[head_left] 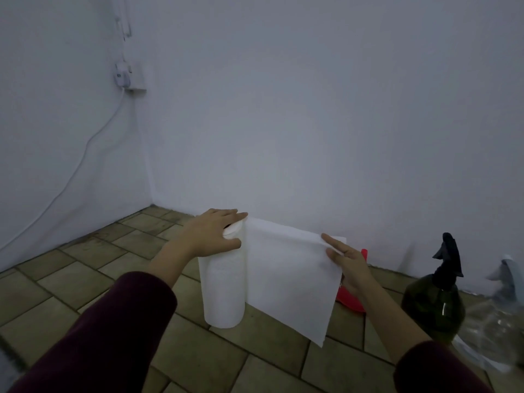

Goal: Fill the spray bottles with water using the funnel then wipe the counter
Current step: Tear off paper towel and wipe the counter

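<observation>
A white paper towel roll (222, 290) stands upright on the tiled counter (93, 282). My left hand (211, 234) rests on top of the roll, thumb against its side. One sheet (286, 276) is pulled out to the right, and my right hand (348, 265) pinches its far edge. A dark green spray bottle (433, 302) with a black trigger head stands at the right. Beside it is a clear spray bottle (499, 316) with a white head, blurred. A red thing (351, 302), perhaps the funnel, lies mostly hidden behind the sheet.
White walls meet in a corner behind the counter. A wall socket with a white plug (124, 78) and a cable (73, 177) hangs on the left wall, running down toward the counter's left edge.
</observation>
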